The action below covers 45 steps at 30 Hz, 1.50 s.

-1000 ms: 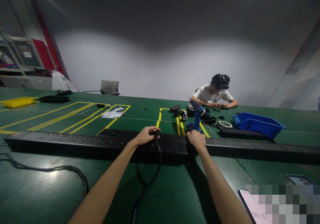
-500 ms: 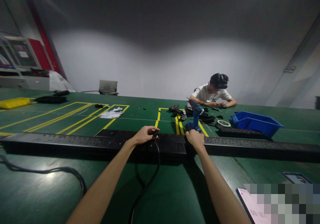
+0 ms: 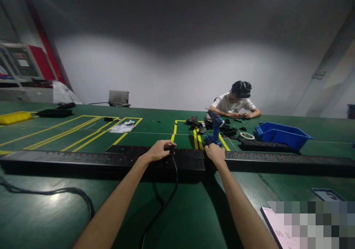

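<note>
A: Start at the hands. What is the left hand (image 3: pixel 158 151) doing?

B: It is curled over a black plug (image 3: pixel 171 150) pressed onto the top of the long black power strip (image 3: pixel 83 159). The plug's cable (image 3: pixel 166 201) drops away toward six o'clock, back to the wearer.

A: And the right hand (image 3: pixel 216 154)?

B: It rests on the strip at about three o'clock from the left hand, fingers folded over the far edge near the joint with a second strip (image 3: pixel 291 161). I cannot tell whether it truly grips or only steadies.

A: So which step is this?

B: I judge it to be seating the plug in a socket while the other hand braces the strip. Next would call for a straight, firm push without the strip sliding on the green table (image 3: pixel 194 208).

A: Farther out?

B: At twelve o'clock stands a blue drill (image 3: pixel 215 128); past it, at one o'clock, another person (image 3: pixel 234 104) works seated, with a blue bin (image 3: pixel 281 135) at two o'clock. A yellow tray (image 3: pixel 15 117) lies at ten o'clock.
</note>
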{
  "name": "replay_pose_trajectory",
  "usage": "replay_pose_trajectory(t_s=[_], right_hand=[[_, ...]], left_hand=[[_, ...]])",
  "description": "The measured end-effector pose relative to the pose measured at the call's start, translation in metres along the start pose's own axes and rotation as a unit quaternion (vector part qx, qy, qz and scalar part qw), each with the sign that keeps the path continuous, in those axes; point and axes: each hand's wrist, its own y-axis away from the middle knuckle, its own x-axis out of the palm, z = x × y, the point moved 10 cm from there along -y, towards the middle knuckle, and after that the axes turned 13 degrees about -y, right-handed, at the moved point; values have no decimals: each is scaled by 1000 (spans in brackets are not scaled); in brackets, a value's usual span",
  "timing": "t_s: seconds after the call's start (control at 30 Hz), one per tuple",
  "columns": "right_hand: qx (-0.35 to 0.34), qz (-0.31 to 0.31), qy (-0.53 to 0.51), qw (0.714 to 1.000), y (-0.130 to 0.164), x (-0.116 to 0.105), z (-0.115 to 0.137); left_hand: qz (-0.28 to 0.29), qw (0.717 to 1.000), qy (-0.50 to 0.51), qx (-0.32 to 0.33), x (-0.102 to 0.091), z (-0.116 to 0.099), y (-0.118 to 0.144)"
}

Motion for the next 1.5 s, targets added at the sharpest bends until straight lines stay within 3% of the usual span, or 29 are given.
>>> replay_pose_trajectory(t_s=[0.33,0.9,1.0,1.13,1.2,1.3,1.5], right_hand=[[-3,-2,1,1000,2,-1,1],[4,10,-33,999,-3,-3,0],[-19,11,-87,996,-2,-13,24],[-104,27,-174,979,6,-16,97],[-137,54,-182,972,11,-6,137],[-126,100,-157,974,15,20,178],[-67,155,-141,975,11,58,207]], left_hand=[[7,999,-47,18,-2,-8,-1],[6,994,105,-35,9,17,5],[9,990,136,-34,9,17,7],[5,985,164,-54,11,25,8],[-6,983,170,-63,12,31,8],[-17,982,179,-63,15,38,7],[-27,981,192,-30,15,40,5]])
